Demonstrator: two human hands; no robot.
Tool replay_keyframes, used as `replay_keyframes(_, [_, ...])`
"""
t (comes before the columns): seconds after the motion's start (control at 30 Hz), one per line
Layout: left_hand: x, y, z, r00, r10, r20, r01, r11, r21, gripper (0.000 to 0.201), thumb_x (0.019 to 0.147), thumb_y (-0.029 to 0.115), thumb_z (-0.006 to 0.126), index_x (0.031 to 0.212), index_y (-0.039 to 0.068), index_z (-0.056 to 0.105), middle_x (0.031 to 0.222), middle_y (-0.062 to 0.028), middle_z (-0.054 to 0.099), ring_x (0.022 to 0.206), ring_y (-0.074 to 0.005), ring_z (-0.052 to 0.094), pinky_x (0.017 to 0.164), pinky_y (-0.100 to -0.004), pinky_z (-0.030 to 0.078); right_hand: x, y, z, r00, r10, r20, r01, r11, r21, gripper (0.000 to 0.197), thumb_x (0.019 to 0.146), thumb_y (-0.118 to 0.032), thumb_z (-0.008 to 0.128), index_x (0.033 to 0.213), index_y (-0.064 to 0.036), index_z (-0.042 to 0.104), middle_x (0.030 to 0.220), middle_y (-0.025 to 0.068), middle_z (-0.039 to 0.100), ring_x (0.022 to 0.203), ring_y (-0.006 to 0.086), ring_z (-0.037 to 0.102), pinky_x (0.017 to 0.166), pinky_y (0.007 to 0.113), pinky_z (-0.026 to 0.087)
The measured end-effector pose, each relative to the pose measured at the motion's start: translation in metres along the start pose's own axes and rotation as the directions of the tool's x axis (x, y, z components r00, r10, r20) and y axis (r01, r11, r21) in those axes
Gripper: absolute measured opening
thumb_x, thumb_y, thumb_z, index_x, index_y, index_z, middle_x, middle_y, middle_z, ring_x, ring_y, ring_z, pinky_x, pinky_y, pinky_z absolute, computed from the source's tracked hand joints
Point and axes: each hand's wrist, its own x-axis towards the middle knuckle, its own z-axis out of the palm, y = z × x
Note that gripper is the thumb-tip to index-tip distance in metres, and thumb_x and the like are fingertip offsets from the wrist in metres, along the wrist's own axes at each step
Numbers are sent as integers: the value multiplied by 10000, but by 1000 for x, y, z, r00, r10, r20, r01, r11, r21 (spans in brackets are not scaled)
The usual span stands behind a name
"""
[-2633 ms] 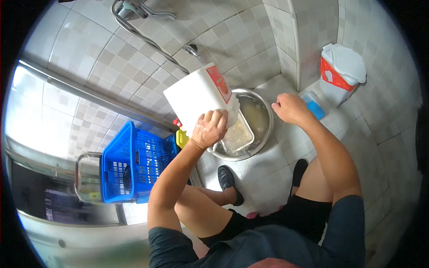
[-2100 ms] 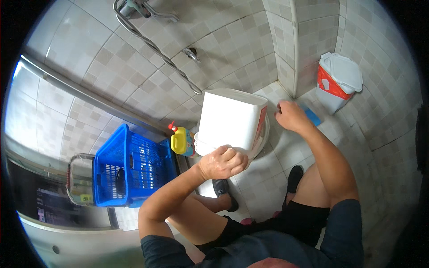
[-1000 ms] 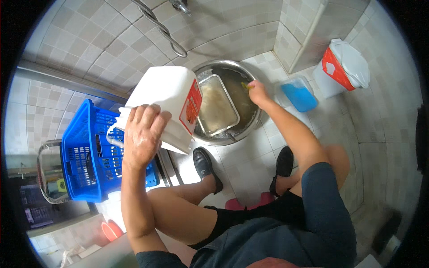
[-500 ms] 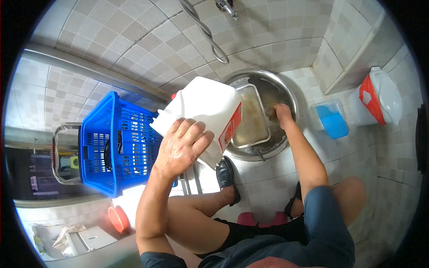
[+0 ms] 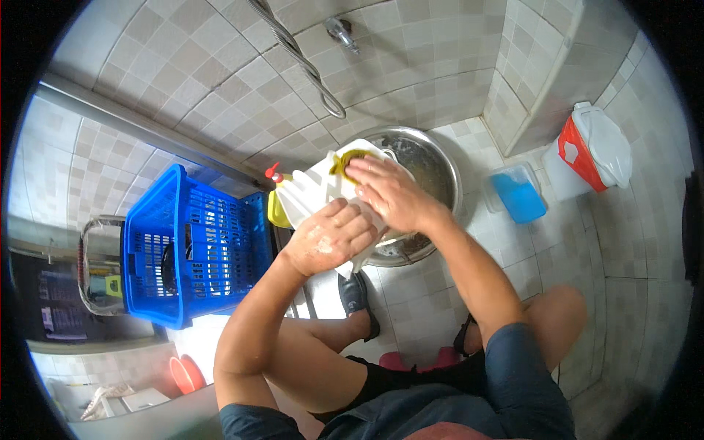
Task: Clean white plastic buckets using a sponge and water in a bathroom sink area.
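Observation:
My left hand [image 5: 331, 238] grips a white plastic jug [image 5: 309, 192] with its fingers closed, holding it tilted over the near left part of a round metal basin [image 5: 456, 187]. With its fingers bunched over a yellow-green scrubbing cloth [image 5: 342, 163], my right hand [image 5: 392, 192] presses the cloth against the jug's upper face. The jug's red label is out of sight now. Water and part of a rectangular tray [image 5: 390, 154] show in the basin, mostly hidden behind the jug and my hands.
A blue plastic basket [image 5: 220, 242] stands at left, beside a yellow bottle with a red top [image 5: 278, 211]. At right are a tub of blue stuff [image 5: 518, 196] and a white and red bucket [image 5: 579, 161]. A metal hose [image 5: 308, 70] and tap [image 5: 342, 33] are on the tiled wall.
My right hand has come up from the basin to the jug with the scrubbing cloth. The jug has been turned in my left hand, and the view has shifted a little.

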Motion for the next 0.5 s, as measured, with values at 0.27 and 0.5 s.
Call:
replay_keyframes(0.27, [12,13,7,989,127,-75,-127,992,6,233,766,189,612,985,109,617,1002,-30,601,990,-202,608,881,-345,507,6,44,-21,951,264,162,-246,961,-127,575,1035,-393,439,1411,39,492,1502,235,445,1417,368,394,1180,435,305])
replay_keyframes(0.5, [-5,-8,16,992,-91,-84,88,995,-44,263,750,178,633,990,71,650,1024,-81,628,967,-266,629,883,-399,508,-54,-4,-3,961,176,-211,-187,982,-34,491,997,-222,542,1379,80,474,1455,269,455,1393,441,392,1165,498,311])
